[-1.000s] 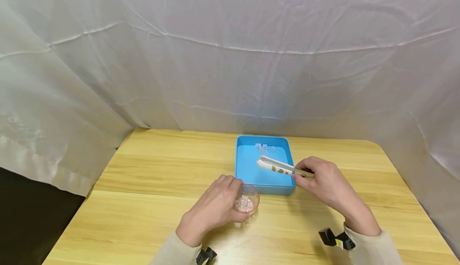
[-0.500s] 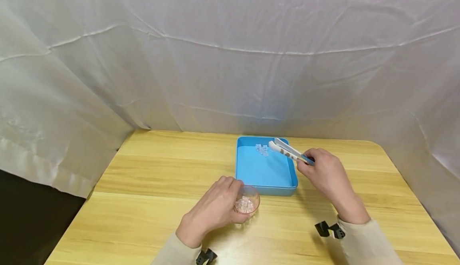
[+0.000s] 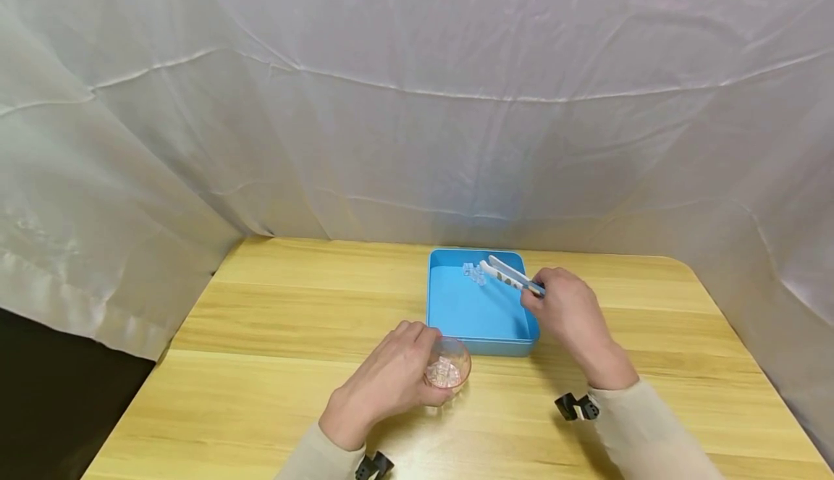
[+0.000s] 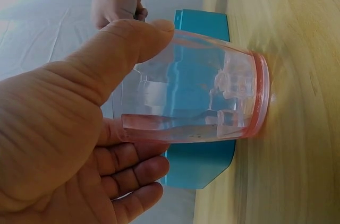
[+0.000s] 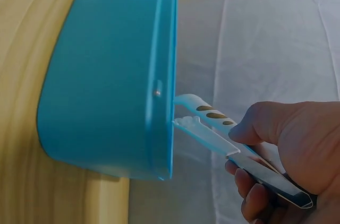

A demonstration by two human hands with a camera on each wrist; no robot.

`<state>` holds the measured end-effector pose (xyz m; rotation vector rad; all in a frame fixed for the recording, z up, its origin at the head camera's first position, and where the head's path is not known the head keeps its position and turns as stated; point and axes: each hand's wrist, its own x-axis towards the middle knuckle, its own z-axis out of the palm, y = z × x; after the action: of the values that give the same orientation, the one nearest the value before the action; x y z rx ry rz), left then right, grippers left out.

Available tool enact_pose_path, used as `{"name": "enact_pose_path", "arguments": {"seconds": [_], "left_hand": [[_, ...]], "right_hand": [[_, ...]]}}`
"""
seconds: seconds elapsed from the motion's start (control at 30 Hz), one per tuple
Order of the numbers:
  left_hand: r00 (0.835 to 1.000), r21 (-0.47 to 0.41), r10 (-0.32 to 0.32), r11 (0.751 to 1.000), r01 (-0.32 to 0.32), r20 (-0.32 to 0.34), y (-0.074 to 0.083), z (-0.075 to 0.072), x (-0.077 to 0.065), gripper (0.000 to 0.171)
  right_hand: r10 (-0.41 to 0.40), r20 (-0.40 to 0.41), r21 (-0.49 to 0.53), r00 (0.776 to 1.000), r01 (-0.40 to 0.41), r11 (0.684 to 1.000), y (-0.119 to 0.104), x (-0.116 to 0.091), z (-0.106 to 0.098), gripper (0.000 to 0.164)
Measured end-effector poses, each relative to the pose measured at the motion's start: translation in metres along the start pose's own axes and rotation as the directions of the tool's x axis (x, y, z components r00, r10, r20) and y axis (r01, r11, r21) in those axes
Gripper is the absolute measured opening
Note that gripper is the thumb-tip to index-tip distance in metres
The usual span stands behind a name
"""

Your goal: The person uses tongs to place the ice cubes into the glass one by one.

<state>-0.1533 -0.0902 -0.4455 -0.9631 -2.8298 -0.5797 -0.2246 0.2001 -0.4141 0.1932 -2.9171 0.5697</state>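
My left hand [image 3: 391, 375] grips a clear, pink-tinted plastic cup [image 4: 186, 91], thumb on one side and fingers on the other. Several clear pieces [image 3: 443, 371] lie in the bottom of the cup, which stands on the table. My right hand [image 3: 570, 313] holds white-tipped tongs [image 5: 218, 123] with brown spots, pinched between thumb and fingers. The tong tips are parted and reach over the far part of a blue square tray [image 3: 469, 313]. Just left of them, a small cluster of clear ice-like cubes [image 3: 474, 273] sits in the tray. In the right wrist view the tray's wall hides the cubes.
The tray stands on a wooden table [image 3: 293, 306], just beyond the cup. A pale cloth curtain [image 3: 417, 140] hangs behind the table and along both sides. Black camera mounts [image 3: 576, 407] sit at the wrists.
My right hand moved the tongs from the tray's middle to its far right, then back left toward the cubes. A separate clear piece right of the cluster no longer shows. The left hand stays still.
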Motion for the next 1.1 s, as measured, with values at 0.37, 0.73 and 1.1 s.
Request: {"name": "enact_pose_path", "arguments": {"seconds": [0.37,0.73,1.1], "left_hand": [[1.0,-0.005,-0.002,1.0,0.002,0.006,-0.001,0.0,0.0,0.067],[1.0,-0.017,-0.005,1.0,0.005,0.013,-0.001,0.001,0.001,0.069],[1.0,-0.026,0.005,1.0,-0.004,0.018,-0.002,0.002,0.001,0.068]], "right_hand": [[-0.083,-0.003,-0.056,0.997,0.083,0.995,-0.002,0.002,0.017,0.019],[-0.105,-0.019,-0.088,0.994,0.103,0.991,-0.005,0.002,0.024,0.015],[-0.12,-0.032,-0.105,0.992,0.116,0.988,-0.005,0.002,0.027,0.015]]}}
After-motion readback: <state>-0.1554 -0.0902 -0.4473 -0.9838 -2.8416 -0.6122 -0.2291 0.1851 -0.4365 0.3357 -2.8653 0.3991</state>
